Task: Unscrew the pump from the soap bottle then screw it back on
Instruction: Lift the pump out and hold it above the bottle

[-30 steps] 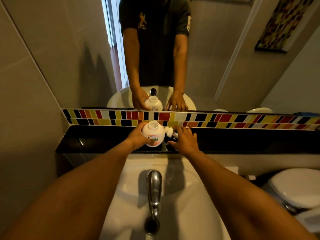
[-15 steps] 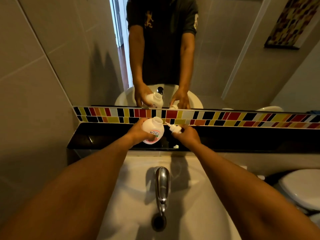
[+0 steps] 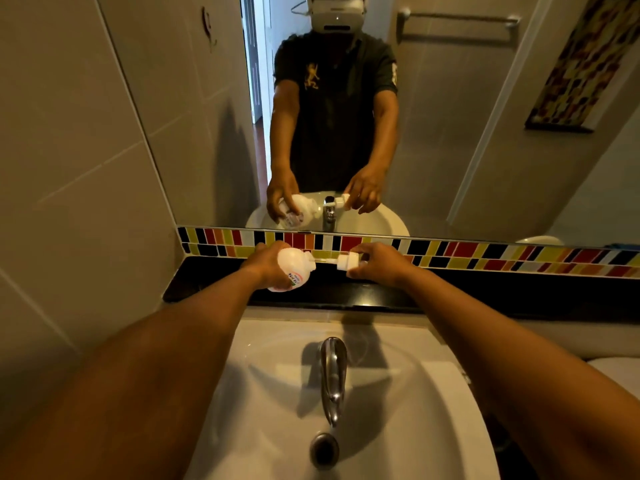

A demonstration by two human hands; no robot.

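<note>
A round white soap bottle (image 3: 293, 270) with a printed label is tilted sideways, its open neck pointing right, above the black shelf. My left hand (image 3: 268, 263) grips its body from the left. The white pump (image 3: 346, 262) is off the bottle and lies level, with its thin tube pointing left at the bottle's neck and the tube's tip close to the opening. My right hand (image 3: 379, 265) pinches the pump head with its fingertips.
A black shelf (image 3: 450, 296) runs under a strip of coloured tiles (image 3: 485, 254) and a wall mirror (image 3: 433, 133). Below lies a white basin (image 3: 277, 393) with a chrome tap (image 3: 333, 372) and drain (image 3: 323, 450). A white toilet lid (image 3: 616, 367) shows at the right edge.
My right hand picked the pump up from the shelf and turned it level toward the bottle. My left hand lifted and tipped the bottle onto its side. The view rose.
</note>
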